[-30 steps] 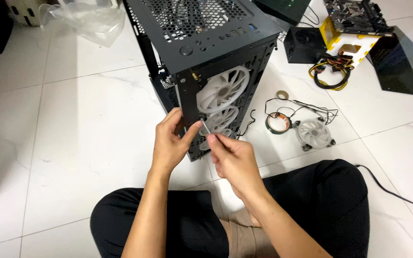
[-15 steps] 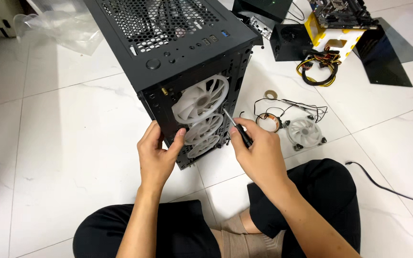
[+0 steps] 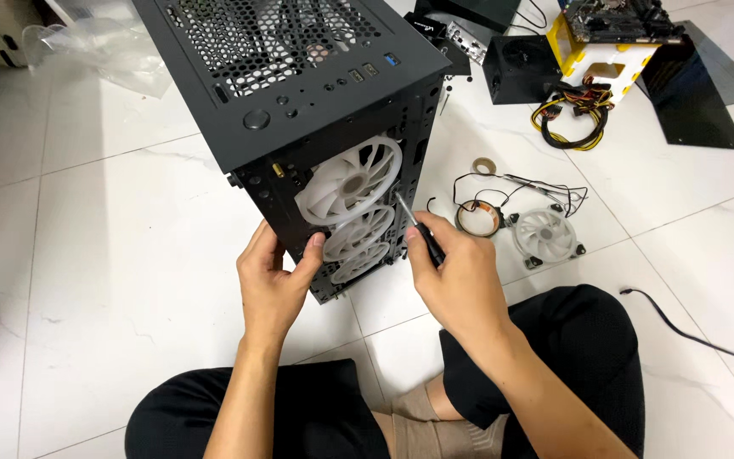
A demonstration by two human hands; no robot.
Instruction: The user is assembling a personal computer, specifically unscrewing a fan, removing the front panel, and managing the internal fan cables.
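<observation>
Computer case (image 3: 299, 93), black, mesh top, stands on the white tiled floor (image 3: 104, 280) right in front of the seated person's crossed legs, front face turned toward them. Three white fans (image 3: 352, 183) stacked in that front face.

Left hand (image 3: 272, 280) cups the case's near lower-left edge, fingers spread narrow, thumb pressed on the panel beside the lowest fan; bracing, holds nothing loose. Right hand (image 3: 456, 272) closed around a dark-handled screwdriver (image 3: 416, 231), shaft angled up-left, tip at the right side of the middle fan frame. Screw itself too small to see.

Judgement on doing this step well: keep the shaft square to the screw head, not slanted as now, push in while turning so the tip doesn't cam out, and let the bracing hand stop the case sliding on tile. Snug, not hard; the fan frame looks like plastic and could crack.

Farther out, to the right of the case: a loose white fan (image 3: 544, 236) flat on the floor, a copper-coloured ring (image 3: 478, 219) just beside it, thin wires trailing. A black cable (image 3: 707, 348) runs along the floor near the right edge. Beyond, a black power supply (image 3: 520, 68) with yellow-black cables (image 3: 575, 110), a yellow and white box (image 3: 609, 59) with a board on top, a dark panel (image 3: 694, 93). Clear plastic bag (image 3: 95, 47) at far left.
</observation>
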